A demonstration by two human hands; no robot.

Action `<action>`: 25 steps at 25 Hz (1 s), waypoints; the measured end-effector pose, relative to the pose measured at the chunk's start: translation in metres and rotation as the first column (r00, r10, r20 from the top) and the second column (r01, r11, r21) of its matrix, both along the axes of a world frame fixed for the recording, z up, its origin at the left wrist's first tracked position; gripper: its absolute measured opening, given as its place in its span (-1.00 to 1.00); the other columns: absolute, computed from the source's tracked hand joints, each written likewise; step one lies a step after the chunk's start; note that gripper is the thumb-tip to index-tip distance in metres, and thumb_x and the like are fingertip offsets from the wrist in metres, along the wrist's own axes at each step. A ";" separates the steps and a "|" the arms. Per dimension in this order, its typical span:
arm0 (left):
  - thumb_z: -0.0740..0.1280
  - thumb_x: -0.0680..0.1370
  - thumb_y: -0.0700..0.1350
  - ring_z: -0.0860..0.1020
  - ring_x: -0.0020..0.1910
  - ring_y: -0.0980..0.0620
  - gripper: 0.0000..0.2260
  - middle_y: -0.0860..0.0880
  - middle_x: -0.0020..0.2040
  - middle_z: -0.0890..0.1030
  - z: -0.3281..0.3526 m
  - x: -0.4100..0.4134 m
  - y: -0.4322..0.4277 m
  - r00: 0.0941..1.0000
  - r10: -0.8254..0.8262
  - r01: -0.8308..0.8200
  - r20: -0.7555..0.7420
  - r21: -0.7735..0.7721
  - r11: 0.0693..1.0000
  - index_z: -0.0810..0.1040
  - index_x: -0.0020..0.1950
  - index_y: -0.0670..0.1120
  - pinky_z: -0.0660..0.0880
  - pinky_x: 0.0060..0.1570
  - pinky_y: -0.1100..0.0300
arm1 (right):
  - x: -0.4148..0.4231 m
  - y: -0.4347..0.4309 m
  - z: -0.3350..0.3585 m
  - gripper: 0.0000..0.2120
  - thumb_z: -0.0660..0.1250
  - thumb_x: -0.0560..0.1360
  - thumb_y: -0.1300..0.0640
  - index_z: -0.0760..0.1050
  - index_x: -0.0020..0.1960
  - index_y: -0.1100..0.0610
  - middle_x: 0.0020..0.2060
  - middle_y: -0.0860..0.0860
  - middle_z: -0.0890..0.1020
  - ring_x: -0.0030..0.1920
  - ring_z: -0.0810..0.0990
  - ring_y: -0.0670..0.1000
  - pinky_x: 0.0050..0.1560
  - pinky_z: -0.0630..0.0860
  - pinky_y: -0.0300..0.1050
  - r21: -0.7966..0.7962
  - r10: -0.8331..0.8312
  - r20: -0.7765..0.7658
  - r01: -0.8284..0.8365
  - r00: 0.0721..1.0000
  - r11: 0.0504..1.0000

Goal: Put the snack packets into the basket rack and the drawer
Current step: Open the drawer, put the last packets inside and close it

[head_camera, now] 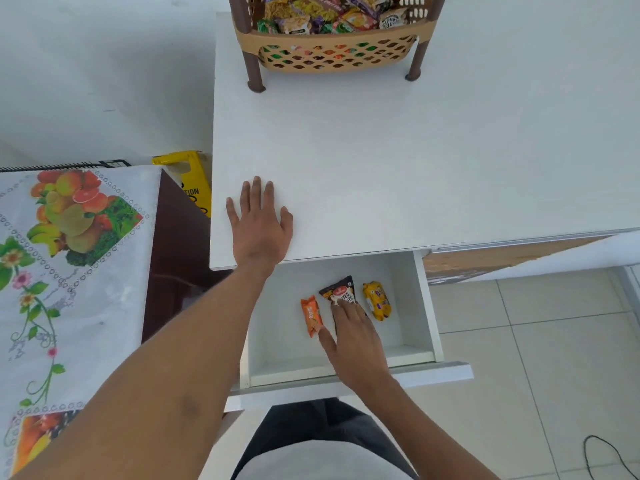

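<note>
Nearest the camera, a dark cable (602, 457) lies on the tiled floor at the right. The drawer (408, 299) stands pulled out below the surface (415, 150).

Right hand (355, 344): reaches into the drawer. Its fingers (346, 311) are extended and nearly straight, lying on the lower part of the black packet (341, 292). No curl round the packet is visible. The thumb points toward the orange packet (311, 316), at or just short of its near end.

Drawer contents: three packets flat on the drawer floor in a row, with the orange packet left, the black packet centre and the yellow packet (377, 301) right.

Left hand (259, 226): palm down on the near left corner of the surface, fingers spread wide and straight, holding nothing.

Left of the surface, a fruit-print cloth (69, 271) covers a dark cabinet. A yellow sign (194, 181) stands between the two.

At the far edge of the surface stands the basket rack (332, 53), its basket filled with snack packets (322, 12).
</note>
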State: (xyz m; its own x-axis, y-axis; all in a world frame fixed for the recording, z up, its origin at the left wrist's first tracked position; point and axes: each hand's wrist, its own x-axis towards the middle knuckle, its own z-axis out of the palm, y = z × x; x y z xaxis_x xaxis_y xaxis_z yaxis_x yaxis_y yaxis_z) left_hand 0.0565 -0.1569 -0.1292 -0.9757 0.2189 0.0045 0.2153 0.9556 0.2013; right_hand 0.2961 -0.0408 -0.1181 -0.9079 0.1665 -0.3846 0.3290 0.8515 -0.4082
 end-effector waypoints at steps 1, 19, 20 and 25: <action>-0.01 0.69 0.13 0.01 0.70 -0.10 -0.42 -0.08 0.71 0.12 -0.001 0.001 0.000 1.000 -0.004 0.004 0.002 -0.005 1.000 0.15 0.69 -0.07 -0.06 0.64 -0.26 | 0.015 0.003 0.000 -0.43 0.04 0.72 -0.20 0.22 0.63 0.08 0.62 0.02 0.28 0.63 0.21 0.04 0.62 0.09 -0.06 0.026 0.016 -0.004 -0.016 1.000 1.000; -0.17 0.73 0.16 -0.15 0.71 -0.09 -0.40 -0.06 0.74 -0.09 -0.010 0.026 -0.007 0.992 -0.103 0.107 0.076 -0.047 0.993 -0.10 0.73 -0.07 -0.14 0.65 -0.23 | 0.001 0.024 -0.026 -0.31 0.06 0.69 -0.11 0.01 0.70 0.21 0.70 0.12 -0.04 0.70 -0.10 0.11 0.63 0.06 0.27 0.342 0.125 -0.312 -0.012 0.942 0.940; -0.19 0.73 0.17 -0.15 0.71 -0.09 -0.39 -0.05 0.74 -0.09 -0.009 0.031 -0.009 0.990 -0.116 0.120 0.079 -0.056 0.991 -0.10 0.73 -0.06 -0.13 0.65 -0.23 | -0.008 0.027 -0.027 -0.31 0.07 0.69 -0.10 0.00 0.70 0.21 0.70 0.12 -0.03 0.70 -0.10 0.10 0.63 0.06 0.27 0.339 0.132 -0.327 -0.015 0.936 0.941; -0.17 0.73 0.26 -0.13 0.71 -0.09 -0.38 0.04 0.74 -0.04 -0.003 0.070 -0.029 0.931 -0.365 0.365 0.006 -0.054 0.929 -0.06 0.73 0.00 -0.07 0.65 -0.24 | -0.048 0.040 -0.025 -0.32 -0.04 0.73 -0.16 -0.04 0.70 0.21 0.70 0.12 -0.04 0.70 -0.11 0.10 0.64 0.00 0.25 0.369 0.171 -0.324 -0.042 0.931 0.928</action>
State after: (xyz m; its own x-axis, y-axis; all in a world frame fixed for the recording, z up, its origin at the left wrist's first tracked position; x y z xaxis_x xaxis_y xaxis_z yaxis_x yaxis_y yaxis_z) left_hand 0.1264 -0.1860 -0.1324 -0.8283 0.5601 -0.0136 0.5520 0.8201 0.1509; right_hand 0.2481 -0.0012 -0.1434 -0.9918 0.1259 0.0203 0.1216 0.9816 -0.1475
